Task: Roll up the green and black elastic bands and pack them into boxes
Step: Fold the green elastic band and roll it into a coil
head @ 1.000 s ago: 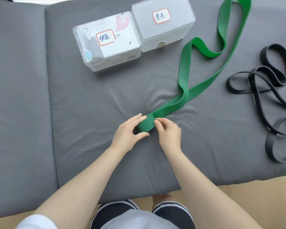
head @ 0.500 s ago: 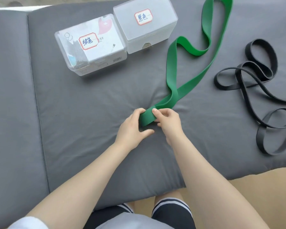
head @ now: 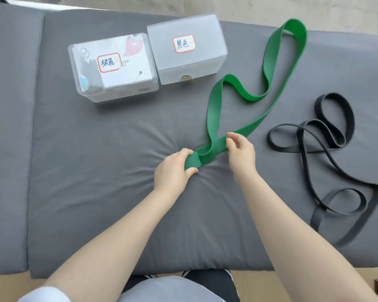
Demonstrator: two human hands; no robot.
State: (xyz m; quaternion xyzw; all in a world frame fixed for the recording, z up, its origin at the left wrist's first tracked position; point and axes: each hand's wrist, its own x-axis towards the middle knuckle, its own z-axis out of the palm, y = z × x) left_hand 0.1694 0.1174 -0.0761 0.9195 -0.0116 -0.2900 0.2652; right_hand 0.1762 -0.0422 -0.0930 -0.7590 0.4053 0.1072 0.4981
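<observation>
A long green elastic band (head: 214,105) snakes across the grey cushion from its far loop at the upper right down to the middle. My left hand (head: 172,171) grips the small rolled start of the green band between fingers and thumb. My right hand (head: 240,151) sits just right of it, pinching the doubled strip a short way along. A black elastic band (head: 327,149) lies loose in several loops at the right. Two lidded translucent boxes stand at the back: one with a green-word label (head: 111,68), one with a black-word label (head: 186,51).
A grey padded cushion (head: 96,171) covers the work surface, with a second cushion (head: 7,127) along the left behind a seam. The near edge drops to a tan floor (head: 327,280). My knees are below the front edge.
My right hand has let go of the roll and slid up the strip to the right. The left hand stays gripping the roll. The camera view has shifted.
</observation>
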